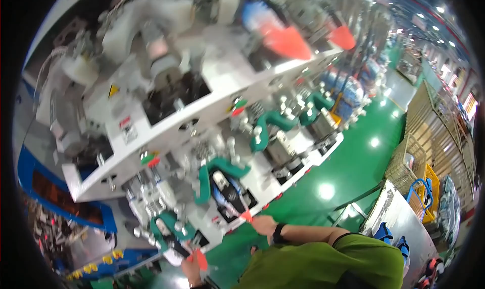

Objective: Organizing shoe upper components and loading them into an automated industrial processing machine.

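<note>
My right hand [263, 225], with a dark band at its wrist, has its fingers closed on the coral-orange tip of a shoe upper [225, 190]. The blue, white and black rest of that upper sits within a green curved pad [203, 182] on the machine. Lower left, my left hand [192, 270] is closed at the coral-orange end of another shoe upper [200, 259]. Its dark part reaches into a second green pad [183, 230]. The fingertips of my left hand are partly hidden.
The long white machine [222, 94] has several stations. On its upper level, shoe uppers with coral-orange toes [288, 42] stick out, blurred. More green pads [275, 121] follow to the right. A metal table [404, 223] with blue items, a yellow crate [430, 193] and wire racks [434, 122] stand right of the green floor.
</note>
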A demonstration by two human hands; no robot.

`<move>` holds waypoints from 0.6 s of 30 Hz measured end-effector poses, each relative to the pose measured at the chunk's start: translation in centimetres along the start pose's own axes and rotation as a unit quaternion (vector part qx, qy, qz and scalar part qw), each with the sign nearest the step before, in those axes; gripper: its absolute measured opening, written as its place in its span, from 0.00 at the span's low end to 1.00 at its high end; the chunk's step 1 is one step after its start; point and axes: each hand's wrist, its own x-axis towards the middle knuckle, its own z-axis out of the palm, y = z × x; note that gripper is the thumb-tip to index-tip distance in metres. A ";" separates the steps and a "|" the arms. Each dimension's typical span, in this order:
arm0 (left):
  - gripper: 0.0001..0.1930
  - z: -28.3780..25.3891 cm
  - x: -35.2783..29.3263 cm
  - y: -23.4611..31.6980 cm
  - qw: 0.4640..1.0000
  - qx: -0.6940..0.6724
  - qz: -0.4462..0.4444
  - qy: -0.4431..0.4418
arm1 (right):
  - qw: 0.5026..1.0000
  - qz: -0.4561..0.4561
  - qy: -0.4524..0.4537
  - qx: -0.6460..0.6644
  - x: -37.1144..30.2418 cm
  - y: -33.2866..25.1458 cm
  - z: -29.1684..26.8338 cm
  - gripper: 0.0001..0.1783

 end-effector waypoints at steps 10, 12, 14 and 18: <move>0.12 -4.3 -7.2 27.4 0.925 0.077 0.371 -0.013 | 0.976 -0.130 0.078 0.157 -0.4 13.3 -22.3 0.16; 0.24 -3.0 -8.8 34.2 0.933 -0.029 0.357 -0.031 | 0.953 -0.126 0.244 0.132 -1.9 18.1 -32.4 0.11; 0.21 -0.9 -9.0 40.8 0.856 -0.127 0.494 0.082 | 0.906 -0.075 0.392 0.144 -3.8 20.4 -41.0 0.12; 0.37 3.8 -9.1 58.5 0.779 -0.158 0.581 0.175 | 0.783 -0.119 0.611 -0.015 -4.2 31.1 -52.1 0.14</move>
